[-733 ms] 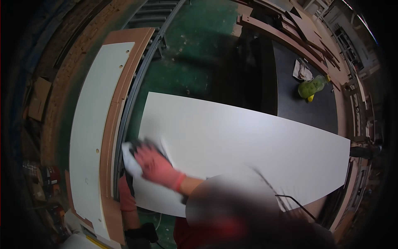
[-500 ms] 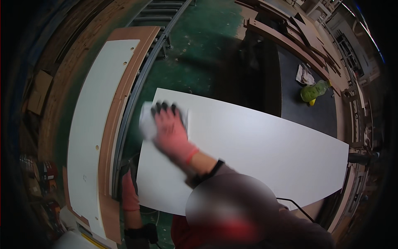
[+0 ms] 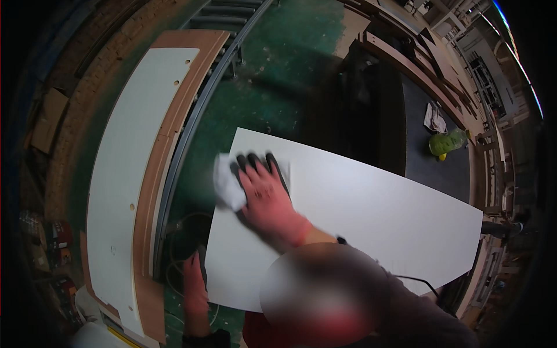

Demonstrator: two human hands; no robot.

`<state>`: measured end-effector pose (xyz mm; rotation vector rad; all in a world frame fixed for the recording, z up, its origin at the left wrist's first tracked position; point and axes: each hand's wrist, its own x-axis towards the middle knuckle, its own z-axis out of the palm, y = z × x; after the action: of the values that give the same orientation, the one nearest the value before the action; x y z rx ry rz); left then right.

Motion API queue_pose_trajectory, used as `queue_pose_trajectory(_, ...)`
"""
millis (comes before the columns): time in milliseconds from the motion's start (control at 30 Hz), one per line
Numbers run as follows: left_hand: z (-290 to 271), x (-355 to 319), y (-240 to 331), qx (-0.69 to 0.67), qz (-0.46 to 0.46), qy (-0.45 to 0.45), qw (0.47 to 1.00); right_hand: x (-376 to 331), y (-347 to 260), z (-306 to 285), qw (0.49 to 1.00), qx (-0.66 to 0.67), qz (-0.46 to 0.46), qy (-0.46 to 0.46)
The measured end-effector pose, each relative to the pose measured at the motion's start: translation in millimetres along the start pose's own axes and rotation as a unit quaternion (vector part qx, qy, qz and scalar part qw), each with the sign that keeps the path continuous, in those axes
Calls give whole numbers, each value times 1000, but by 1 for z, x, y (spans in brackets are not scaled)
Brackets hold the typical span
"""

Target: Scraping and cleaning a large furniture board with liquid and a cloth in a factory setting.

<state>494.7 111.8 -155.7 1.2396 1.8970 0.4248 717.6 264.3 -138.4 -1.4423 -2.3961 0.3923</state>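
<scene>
A large white panel [image 3: 371, 214] lies flat in front of me. My right hand [image 3: 264, 194], in a red glove with black fingertips, presses a crumpled white cloth [image 3: 227, 185] onto the panel near its far left corner. The cloth sticks out to the left of the fingers and overhangs the panel's left edge. My left hand [image 3: 194, 284], in the same kind of glove, lies along the panel's near left edge. Whether its fingers grip that edge is hidden.
To the left a long white board with drilled holes [image 3: 130, 168] rests on brown boards [image 3: 165, 133] beside a metal rail [image 3: 197, 116]. The floor [image 3: 272, 75] is green. A dark bench at the right carries a green bottle [image 3: 445, 142] and a rag [image 3: 434, 118]. A cable [image 3: 180, 232] lies under the panel's left edge.
My right hand has swept the cloth from the panel's near left part up to its far left corner. The left hand has stayed at the near left edge.
</scene>
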Motion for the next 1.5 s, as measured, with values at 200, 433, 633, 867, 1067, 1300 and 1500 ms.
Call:
queue_pose_trajectory(200,24,-8,-15,-91,-58,8,994,46,35,-3,999,-17,28,8)
queue_pose_trajectory(433,10,-4,13,-144,-177,-10,974,-41,-9,-26,969,47,35,-240)
queue_pose_trajectory(633,10,-13,6,68,-61,-60,994,-54,-11,-28,943,111,52,-309)
queue_pose_trajectory(867,10,-12,23,-131,-249,-43,959,-47,-4,-39,935,183,48,-300)
queue_pose_trajectory(1067,7,-8,41,-147,-283,-35,947,-44,0,-36,931,182,27,-314)
queue_pose_trajectory(1300,12,-12,18,-138,-266,-27,954,-13,23,-1,982,98,-77,-145)
queue_pose_trajectory(1500,17,-10,-38,-272,-190,-75,940,64,62,-7,996,-18,-27,-80)
